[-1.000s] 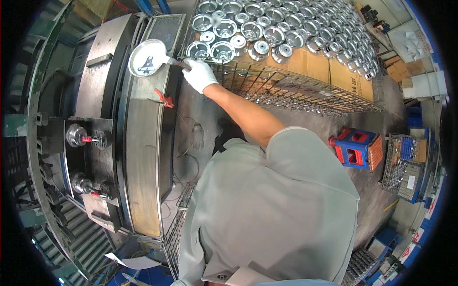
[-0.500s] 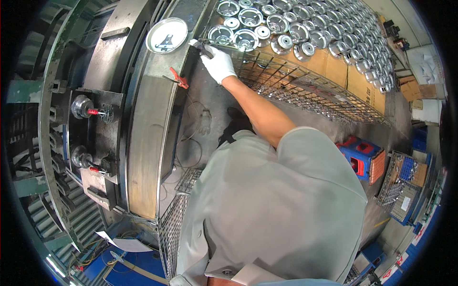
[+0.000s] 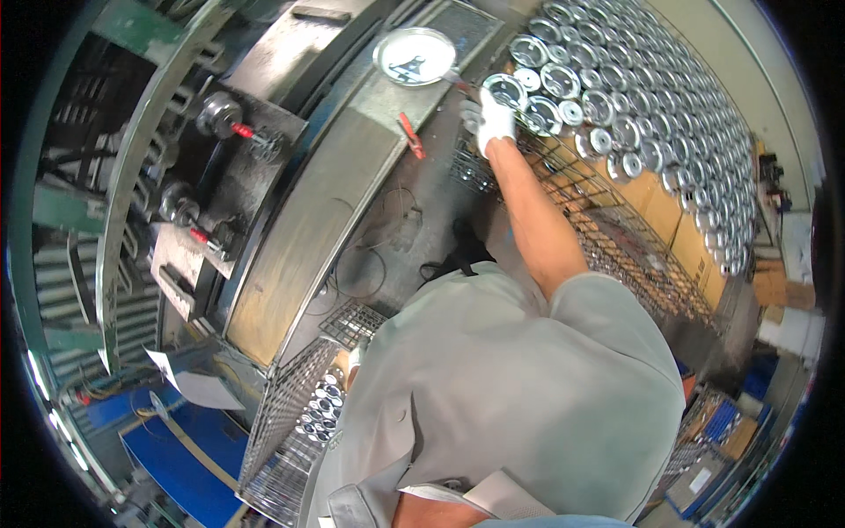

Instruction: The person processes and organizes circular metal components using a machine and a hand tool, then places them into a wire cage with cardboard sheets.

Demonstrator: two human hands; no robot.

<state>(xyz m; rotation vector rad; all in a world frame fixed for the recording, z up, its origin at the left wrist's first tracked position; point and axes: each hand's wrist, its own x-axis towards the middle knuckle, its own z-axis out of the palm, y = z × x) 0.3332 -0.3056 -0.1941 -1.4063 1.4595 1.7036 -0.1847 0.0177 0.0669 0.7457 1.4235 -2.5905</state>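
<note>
My right hand (image 3: 495, 123), in a white glove with greyed fingers, is at the near-left corner of a large wire basket (image 3: 607, 207). Its fingers look bent round the rim, though the hand itself partly hides the hold. Just beyond it stand rows of shiny round metal cups (image 3: 560, 81), many with cross-shaped inner parts. Only a sliver of my left hand's white glove (image 3: 356, 357) shows past the shirt, its fingers hidden. Next to it, a second wire basket (image 3: 275, 414) holds several shiny metal rings (image 3: 324, 400).
A long metal bench (image 3: 299, 238) runs along the left, bearing a round white dish (image 3: 414, 56) and a red-handled tool (image 3: 410, 136). Behind it are red-handled clamps (image 3: 251, 134) on a fixture. Cardboard (image 3: 656, 202) lies under the cups. A hose (image 3: 383, 273) curls on the floor.
My view has turned, so the bench and cups sit further right. My right hand stays at the basket corner. The lower-left basket's rings and a bit of my left glove have come into view.
</note>
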